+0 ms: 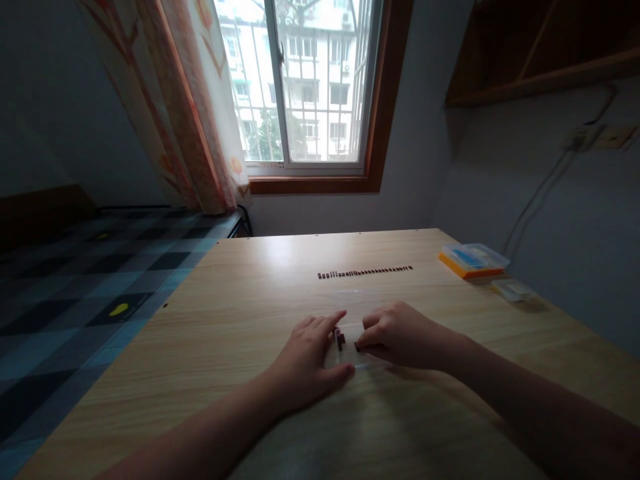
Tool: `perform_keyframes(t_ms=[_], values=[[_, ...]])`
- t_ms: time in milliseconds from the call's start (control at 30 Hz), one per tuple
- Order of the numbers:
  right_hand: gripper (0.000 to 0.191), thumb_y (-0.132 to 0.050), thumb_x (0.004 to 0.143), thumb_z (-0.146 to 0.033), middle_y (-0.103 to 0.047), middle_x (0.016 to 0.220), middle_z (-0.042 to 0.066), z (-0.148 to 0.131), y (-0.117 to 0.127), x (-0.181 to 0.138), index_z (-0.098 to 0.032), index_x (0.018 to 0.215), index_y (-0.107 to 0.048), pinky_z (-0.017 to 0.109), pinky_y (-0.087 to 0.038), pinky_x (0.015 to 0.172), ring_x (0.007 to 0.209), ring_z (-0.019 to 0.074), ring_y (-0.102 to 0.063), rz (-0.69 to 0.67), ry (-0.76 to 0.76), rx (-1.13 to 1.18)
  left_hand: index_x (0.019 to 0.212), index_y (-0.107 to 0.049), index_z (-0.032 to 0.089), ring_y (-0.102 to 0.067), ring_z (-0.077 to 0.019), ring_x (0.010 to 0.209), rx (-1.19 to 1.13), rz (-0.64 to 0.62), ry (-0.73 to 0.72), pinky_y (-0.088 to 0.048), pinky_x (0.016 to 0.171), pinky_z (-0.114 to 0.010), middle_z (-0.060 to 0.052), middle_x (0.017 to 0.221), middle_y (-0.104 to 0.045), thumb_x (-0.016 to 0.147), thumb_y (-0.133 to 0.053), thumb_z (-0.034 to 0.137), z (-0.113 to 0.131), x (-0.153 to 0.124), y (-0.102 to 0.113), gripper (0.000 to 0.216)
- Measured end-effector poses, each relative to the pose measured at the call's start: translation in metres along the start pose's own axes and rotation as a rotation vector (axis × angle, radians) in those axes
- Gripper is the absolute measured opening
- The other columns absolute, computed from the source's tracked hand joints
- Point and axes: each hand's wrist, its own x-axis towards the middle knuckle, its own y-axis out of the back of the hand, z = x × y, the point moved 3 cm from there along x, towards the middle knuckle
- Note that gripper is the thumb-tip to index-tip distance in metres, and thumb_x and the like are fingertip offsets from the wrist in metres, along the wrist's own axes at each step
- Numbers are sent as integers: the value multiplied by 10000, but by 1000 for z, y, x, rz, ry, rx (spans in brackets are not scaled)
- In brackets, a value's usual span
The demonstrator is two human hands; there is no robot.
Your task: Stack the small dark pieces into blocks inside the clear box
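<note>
My left hand (pixel 307 353) rests on the wooden table (pixel 240 313) with its forefinger stretched toward a small dark piece (pixel 340 339) standing between my hands; the finger touches or nearly touches it. My right hand (pixel 395 333) is curled, its thumb and forefinger pinched on another tiny dark piece (pixel 357 347). A faint clear strip (pixel 367 365) lies on the table under my right hand. Farther back, a long row of several small dark pieces (pixel 365 271) lies in a straight line.
An orange and blue box with a clear lid (pixel 473 260) and a small clear container (pixel 513 289) sit at the table's right side near the wall. A bed with a checked cover (pixel 90 280) stands left. A window and curtain are behind.
</note>
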Motion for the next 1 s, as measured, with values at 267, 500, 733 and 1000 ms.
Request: perform_keyframes(t_ms=[267, 500, 733, 1000], values=[[199, -572, 895, -214, -630, 687, -20, 2, -5, 3, -236, 782, -734, 237, -238, 555, 551, 77, -449, 43, -8, -25, 1455, -448, 223, -538, -309, 1178, -2, -9, 0, -398, 1059, -495, -114, 1278, -623, 740, -738, 293, 3, 1, 1, 776], [212, -561, 930, -246, -618, 668, -19, 1, -8, 4, -247, 839, -753, 245, -222, 547, 527, 76, -425, 71, -52, -55, 1448, -460, 218, -526, -318, 1201, -10, 2, 0, -395, 1066, -493, -119, 1301, -610, 740, -738, 296, 1, 0, -1, 765], [208, -551, 951, -271, -640, 718, -16, 0, -10, 3, -264, 921, -756, 243, -244, 564, 567, 85, -474, 81, -69, -19, 1455, -448, 190, -542, -312, 1173, 1, -17, 2, -393, 1068, -491, -121, 1266, -624, 744, -742, 295, 2, 2, 0, 777], [220, -544, 947, -258, -633, 717, -11, 0, -9, 3, -234, 872, -750, 243, -263, 570, 564, 77, -473, 86, -66, 15, 1450, -456, 217, -534, -322, 1187, -3, -11, 4, -402, 1055, -501, -124, 1295, -613, 745, -746, 317, 2, 0, 0, 768]])
